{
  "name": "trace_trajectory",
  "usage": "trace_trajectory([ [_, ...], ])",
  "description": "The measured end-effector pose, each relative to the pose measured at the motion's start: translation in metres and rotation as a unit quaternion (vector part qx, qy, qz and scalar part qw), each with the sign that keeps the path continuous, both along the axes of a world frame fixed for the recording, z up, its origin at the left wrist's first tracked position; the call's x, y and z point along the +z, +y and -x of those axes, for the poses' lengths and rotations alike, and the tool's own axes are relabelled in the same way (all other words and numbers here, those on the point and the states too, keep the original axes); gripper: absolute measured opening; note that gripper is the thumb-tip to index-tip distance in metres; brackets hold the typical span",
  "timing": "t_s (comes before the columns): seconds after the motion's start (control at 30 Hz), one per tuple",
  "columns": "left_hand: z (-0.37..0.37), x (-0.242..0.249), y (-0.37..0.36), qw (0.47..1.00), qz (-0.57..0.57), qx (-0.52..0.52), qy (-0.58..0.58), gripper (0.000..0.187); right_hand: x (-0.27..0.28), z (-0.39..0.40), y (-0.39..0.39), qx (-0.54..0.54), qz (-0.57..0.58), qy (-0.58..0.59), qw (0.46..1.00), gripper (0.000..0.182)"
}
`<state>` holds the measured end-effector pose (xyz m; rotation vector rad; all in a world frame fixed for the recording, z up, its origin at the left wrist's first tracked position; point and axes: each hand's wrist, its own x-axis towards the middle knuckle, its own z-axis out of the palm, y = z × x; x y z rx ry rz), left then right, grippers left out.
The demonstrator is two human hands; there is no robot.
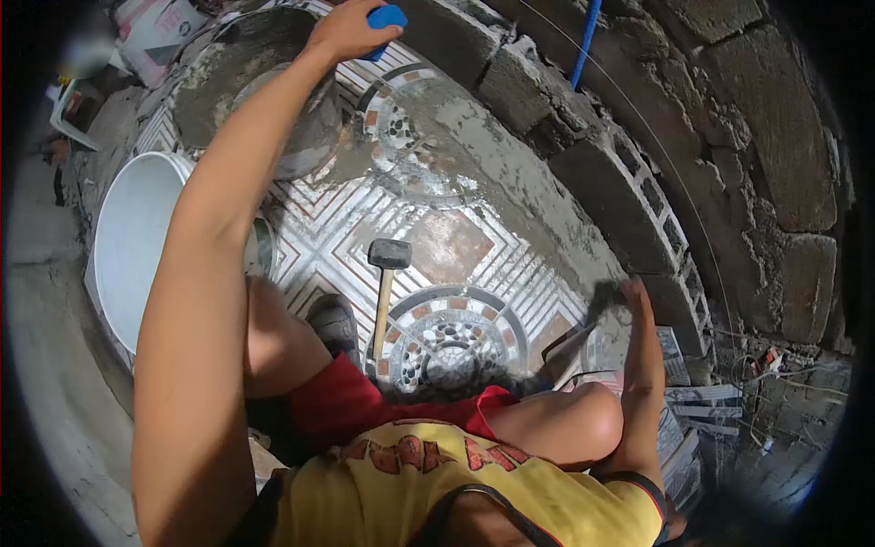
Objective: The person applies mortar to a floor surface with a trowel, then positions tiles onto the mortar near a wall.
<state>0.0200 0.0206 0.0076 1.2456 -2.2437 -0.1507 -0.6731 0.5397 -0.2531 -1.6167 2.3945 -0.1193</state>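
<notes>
- White plastic bucket (137,246): far left, mouth facing the camera, partly behind the left forearm.
- Printed sack (159,32): upper left, beyond the bucket; lettering not legible.
- Round tub (264,36): smeared with grey mortar, partly hidden by the left forearm.
- Shoe (334,321): dark, on the tiles just beside the mallet handle.
- Left hand (351,32): arm outstretched to top of view; fingers curled around a blue sponge-like block (390,16), which shows on both sides of the fingers. Exact type cannot be told.
- Rubber mallet (385,283): black head, wooden handle, on the patterned floor tiles (447,244); head away from the person.
- Mortar strip (538,205): grey, uneven, between tiles and wall.
- Blue cord (585,46): upper right, against the stonework.
- Hollow concrete blocks (629,205): curved row, cavities visible.
- Right hand (635,294): beside the block row, seen edge-on; cannot tell whether fingers are spread or pressed together, nor whether they touch a block.
- Tile pieces (704,401): lower right, beyond the right forearm.
</notes>
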Motion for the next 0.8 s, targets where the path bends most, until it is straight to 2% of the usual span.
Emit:
trace_trajectory([
  [0.03,0.0,0.008,0.007,0.999,-0.04,0.001,0.025,0.057,0.027,-0.054,-0.062,-0.011,0.047,-0.101,0.994,0.036],
  [0.1,0.001,0.013,0.013,0.998,-0.055,0.005,0.021,0.056,0.117,-0.179,-0.159,-0.032,0.143,-0.332,0.932,0.043],
  [0.13,0.001,0.012,0.013,0.999,-0.035,0.005,0.019,0.054,0.146,-0.208,-0.186,-0.099,0.128,-0.313,0.936,0.045],
  [0.17,0.003,0.01,0.011,1.0,-0.015,-0.001,0.018,0.053,0.19,-0.246,-0.198,-0.042,0.154,-0.059,0.985,0.041],
  [0.2,-0.003,-0.022,-0.023,0.999,0.038,-0.023,-0.02,0.065,0.193,-0.237,-0.21,0.033,0.2,0.045,0.978,0.028],
  [0.23,-0.001,-0.021,-0.022,0.999,0.028,-0.019,-0.024,0.066,0.202,-0.227,-0.213,0.013,0.14,0.111,0.984,0.017],
  [0.27,-0.003,-0.029,-0.03,0.998,0.047,-0.02,-0.024,0.064,0.203,-0.223,-0.214,0.005,0.176,0.154,0.972,0.021],
  [0.3,-0.003,-0.03,-0.028,0.997,0.068,-0.021,-0.009,0.063,0.234,-0.242,-0.21,-0.056,0.113,0.082,0.989,0.027],
  [0.33,-0.004,-0.028,-0.028,0.999,0.042,-0.025,-0.02,0.067,0.21,-0.223,-0.205,-0.102,0.143,0.077,0.981,0.031],
  [0.37,-0.003,-0.021,-0.024,0.999,0.024,-0.035,-0.03,0.066,0.191,-0.212,-0.193,-0.04,0.181,0.159,0.97,0.027],
  [0.4,-0.001,-0.018,-0.022,0.999,0.017,-0.027,-0.038,0.064,0.176,-0.208,-0.182,-0.056,0.172,0.073,0.981,0.025],
  [0.43,0.0,-0.019,-0.021,0.999,0.017,-0.031,-0.025,0.062,0.163,-0.211,-0.17,-0.094,0.149,0.087,0.98,0.023],
  [0.5,0.002,-0.016,-0.019,0.999,0.017,-0.026,-0.035,0.063,0.113,-0.174,-0.131,-0.047,0.045,0.103,0.993,0.022],
  [0.53,0.003,-0.013,-0.014,0.999,-0.003,-0.027,-0.039,0.063,0.099,-0.159,-0.106,-0.059,0.044,0.105,0.992,0.022],
  [0.57,0.003,-0.01,-0.011,0.998,0.0,-0.042,-0.049,0.062,0.088,-0.146,-0.081,-0.022,-0.018,0.073,0.997,0.021],
  [0.63,0.002,-0.013,-0.017,0.996,0.002,-0.059,-0.066,0.061,0.089,-0.146,-0.037,-0.023,-0.078,0.041,0.996,0.021],
  [0.7,0.003,-0.009,-0.009,0.996,0.003,-0.057,-0.065,0.06,0.104,-0.192,0.031,-0.1,-0.043,0.083,0.991,0.021],
  [0.77,0.009,-0.008,-0.003,0.997,-0.001,-0.054,-0.06,0.059,0.081,-0.246,0.104,-0.189,-0.085,0.046,0.977,0.031],
  [0.8,0.009,-0.008,-0.005,0.996,-0.003,-0.057,-0.064,0.059,0.088,-0.275,0.124,-0.183,-0.195,-0.024,0.963,0.041],
])
